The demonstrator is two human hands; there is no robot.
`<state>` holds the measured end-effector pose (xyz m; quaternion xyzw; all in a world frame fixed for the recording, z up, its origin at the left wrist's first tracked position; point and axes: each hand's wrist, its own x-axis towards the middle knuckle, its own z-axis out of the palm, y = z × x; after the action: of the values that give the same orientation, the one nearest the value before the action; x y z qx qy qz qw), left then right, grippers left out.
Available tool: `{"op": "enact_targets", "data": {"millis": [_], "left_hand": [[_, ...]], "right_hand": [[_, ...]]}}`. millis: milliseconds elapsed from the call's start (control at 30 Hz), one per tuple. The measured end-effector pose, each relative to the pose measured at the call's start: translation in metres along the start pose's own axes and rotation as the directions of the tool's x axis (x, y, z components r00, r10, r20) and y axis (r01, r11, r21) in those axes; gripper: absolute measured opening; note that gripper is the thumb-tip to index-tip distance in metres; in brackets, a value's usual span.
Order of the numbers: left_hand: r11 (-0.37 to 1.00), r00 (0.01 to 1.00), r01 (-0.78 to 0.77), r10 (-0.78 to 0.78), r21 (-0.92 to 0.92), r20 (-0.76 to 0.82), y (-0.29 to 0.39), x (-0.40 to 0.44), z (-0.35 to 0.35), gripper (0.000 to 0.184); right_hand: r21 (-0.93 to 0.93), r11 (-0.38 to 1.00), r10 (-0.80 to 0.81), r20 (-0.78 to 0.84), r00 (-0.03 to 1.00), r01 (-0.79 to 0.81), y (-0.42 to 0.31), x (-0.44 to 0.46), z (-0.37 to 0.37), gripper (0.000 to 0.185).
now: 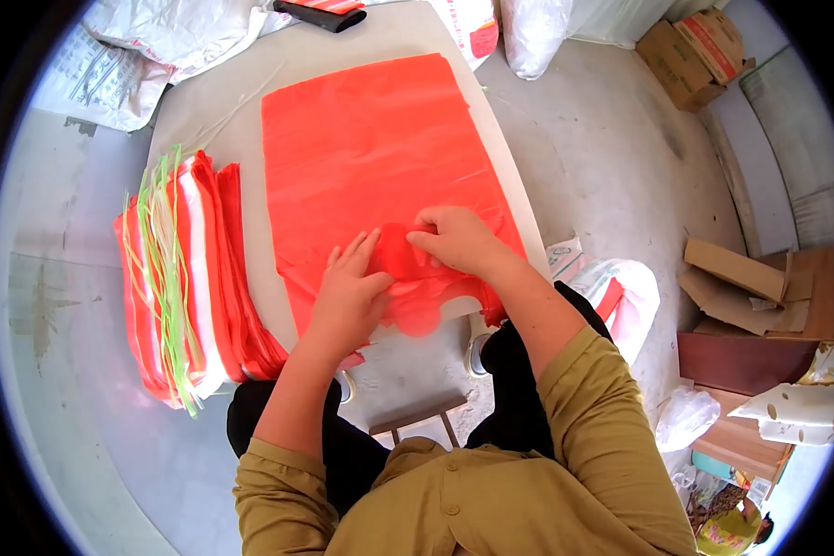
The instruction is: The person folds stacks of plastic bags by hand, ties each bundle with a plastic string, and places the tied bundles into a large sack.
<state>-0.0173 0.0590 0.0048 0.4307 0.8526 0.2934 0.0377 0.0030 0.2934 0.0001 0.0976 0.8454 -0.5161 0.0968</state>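
Two hands work at the near edge of one red plastic pile (371, 139) lying flat on the table (218, 116). The right hand (454, 239) pinches a bunched fold between thumb and fingers; the left hand (347, 287) lies on the plastic with fingers extended, and whether it grips any is unclear. The fold between them is blurred, and the layers cannot be counted. To the left is one stack of folded red-and-white plastic (218, 278), green strands (169, 278) across it, its folds too tight to count. At the table's far end sits one dark-and-red item (324, 14), cut off by the frame. Farther off, two cartons (690, 56) stand together at upper right.
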Motion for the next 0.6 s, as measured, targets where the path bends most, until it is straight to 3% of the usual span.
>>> {"op": "enact_targets", "data": {"millis": [267, 367, 533, 600], "left_hand": [[0.985, 0.979, -0.121, 0.139, 0.122, -0.150, 0.010, 0.001, -0.004, 0.021], [0.954, 0.965, -0.221, 0.243, 0.201, -0.095, 0.005, 0.000, -0.006, 0.022], [0.981, 0.966, -0.186, 0.194, 0.059, -0.170, 0.005, 0.003, 0.001, 0.021], [0.990, 0.971, -0.140, 0.133, -0.022, -0.198, 0.005, 0.005, 0.002, 0.017]], "right_hand": [[-0.183, 0.982, -0.066, -0.065, 0.996, 0.053, -0.010, -0.004, 0.002, 0.026], [-0.290, 0.950, -0.142, -0.072, 0.987, 0.116, -0.017, -0.007, 0.003, 0.024], [-0.274, 0.949, -0.162, 0.006, 0.987, 0.157, -0.021, -0.011, 0.004, 0.024], [-0.282, 0.896, -0.401, -0.182, 0.898, 0.343, -0.008, -0.009, 0.013, 0.022]]}}
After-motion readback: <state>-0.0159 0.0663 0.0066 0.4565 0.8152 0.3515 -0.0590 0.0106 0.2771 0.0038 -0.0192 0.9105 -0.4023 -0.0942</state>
